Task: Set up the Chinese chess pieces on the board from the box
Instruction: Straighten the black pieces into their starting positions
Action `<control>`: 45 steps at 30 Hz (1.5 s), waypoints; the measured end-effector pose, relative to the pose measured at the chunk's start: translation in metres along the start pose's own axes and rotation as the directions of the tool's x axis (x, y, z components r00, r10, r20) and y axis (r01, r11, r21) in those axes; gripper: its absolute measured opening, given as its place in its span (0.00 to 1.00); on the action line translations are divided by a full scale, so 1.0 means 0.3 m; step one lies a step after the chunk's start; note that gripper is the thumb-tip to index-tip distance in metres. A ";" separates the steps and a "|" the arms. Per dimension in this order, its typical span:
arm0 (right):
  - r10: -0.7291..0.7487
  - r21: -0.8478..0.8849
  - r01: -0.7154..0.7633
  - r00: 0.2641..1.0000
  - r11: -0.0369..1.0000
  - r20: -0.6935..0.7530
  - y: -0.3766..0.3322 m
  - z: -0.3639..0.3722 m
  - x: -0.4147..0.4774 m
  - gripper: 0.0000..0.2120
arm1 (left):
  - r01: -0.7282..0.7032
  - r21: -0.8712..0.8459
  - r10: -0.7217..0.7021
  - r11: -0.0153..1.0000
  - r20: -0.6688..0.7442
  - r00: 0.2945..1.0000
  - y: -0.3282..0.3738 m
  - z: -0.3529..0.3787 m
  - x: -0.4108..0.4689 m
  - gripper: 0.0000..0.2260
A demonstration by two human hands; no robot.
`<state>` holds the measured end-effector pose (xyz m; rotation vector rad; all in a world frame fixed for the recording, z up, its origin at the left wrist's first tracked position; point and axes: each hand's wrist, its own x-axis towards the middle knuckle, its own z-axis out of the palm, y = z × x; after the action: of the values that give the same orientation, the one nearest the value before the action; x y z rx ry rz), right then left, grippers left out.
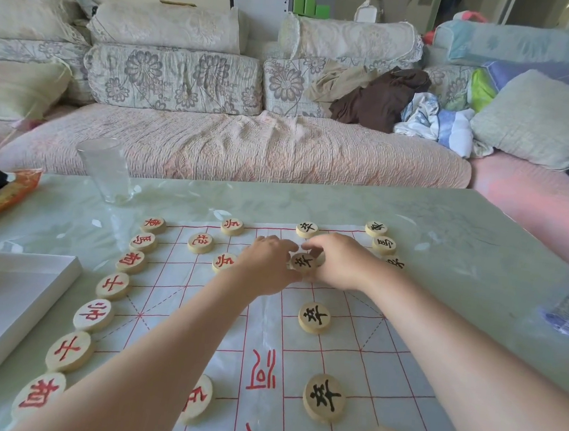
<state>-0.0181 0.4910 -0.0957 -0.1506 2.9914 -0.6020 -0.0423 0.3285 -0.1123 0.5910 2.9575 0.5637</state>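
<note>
Your left hand and right hand pinch a black piece at twelve o'clock. It looks light, hard and smooth; hold its round edge.

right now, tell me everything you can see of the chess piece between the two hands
The chess piece is a round, pale disc, wood by its look, with a black character on its upturned face. It sits over the far part of the red-lined board, between both hands: the left hand grips its left rim, the right hand curls fingers over its right edge.
</note>
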 end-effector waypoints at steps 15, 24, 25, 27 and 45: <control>0.026 0.086 -0.022 0.999 0.996 -0.037 0.015 -0.017 -0.028 0.18 | -0.054 0.004 0.054 0.999 0.065 0.996 0.037 -0.016 -0.011 0.22; 0.179 0.176 -0.139 0.956 0.975 -0.234 0.165 -0.154 -0.003 0.19 | -0.074 -0.128 0.077 0.989 0.019 0.997 0.053 -0.069 0.065 0.25; 0.177 0.156 -0.147 0.963 0.977 -0.205 0.175 -0.138 0.004 0.19 | -0.075 -0.116 0.075 0.990 0.003 0.997 0.060 -0.067 0.082 0.23; 0.167 0.136 -0.147 0.974 0.980 -0.154 0.178 -0.114 0.020 0.22 | -0.071 -0.093 0.068 0.993 -0.031 0.997 0.071 -0.058 0.117 0.20; 0.117 0.060 -0.115 0.992 0.992 -0.041 0.167 -0.081 0.112 0.21 | -0.090 0.048 0.091 0.995 -0.031 0.995 0.119 0.021 0.205 0.17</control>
<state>-0.0579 0.5424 -0.0952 0.0408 2.9950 -0.6868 -0.0853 0.3850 -0.1050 0.7307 2.9944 0.5185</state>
